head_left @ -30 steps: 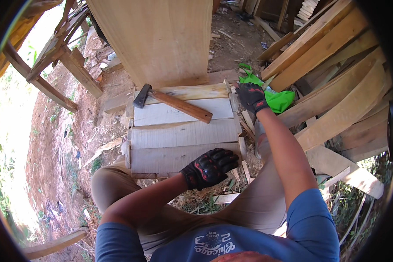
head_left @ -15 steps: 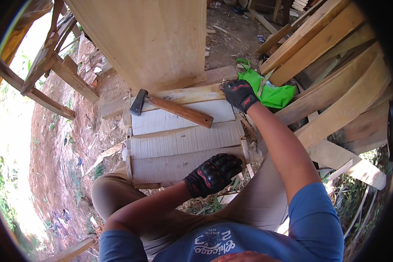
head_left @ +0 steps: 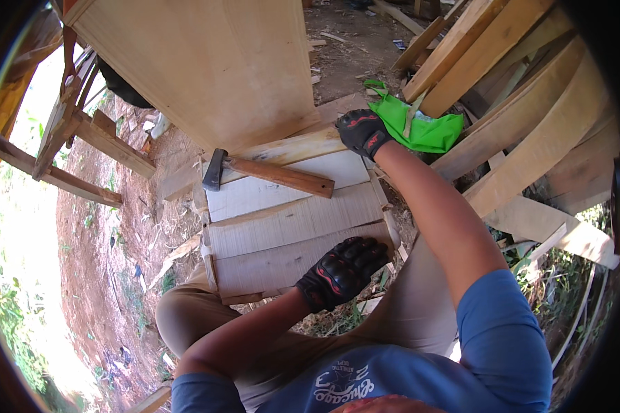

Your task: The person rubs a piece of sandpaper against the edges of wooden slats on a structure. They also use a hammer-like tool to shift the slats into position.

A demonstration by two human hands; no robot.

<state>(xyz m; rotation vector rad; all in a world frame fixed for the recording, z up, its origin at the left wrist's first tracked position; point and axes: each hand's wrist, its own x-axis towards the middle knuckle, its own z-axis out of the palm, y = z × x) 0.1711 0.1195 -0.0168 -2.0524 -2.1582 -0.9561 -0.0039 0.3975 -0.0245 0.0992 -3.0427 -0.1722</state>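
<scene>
Between my knees is a box-like piece of wooden slats (head_left: 289,217), its top boards pale and rough. A hatchet (head_left: 282,176) with a dark metal head and wooden handle lies across its far boards. My left hand (head_left: 343,272), in a black glove with red trim, rests palm down over the near right edge, fingers stretched out. At the far right corner, my right hand (head_left: 364,131), gloved alike, is closed in a fist by the end of the farthest slat (head_left: 289,148). Whatever its curled fingers hold is hidden.
A wide, smooth board (head_left: 207,69) stands just beyond the slats. A green bag (head_left: 420,125) lies beyond my right hand. Long planks (head_left: 523,131) lean at the right, and a rough timber frame (head_left: 62,138) stands left. Wood scraps litter the dirt ground (head_left: 103,255).
The view has shifted slightly, and the slatted piece appears a little turned. My left hand's fingers reach slightly farther right along the near edge. My right hand stays closed at the far corner.
</scene>
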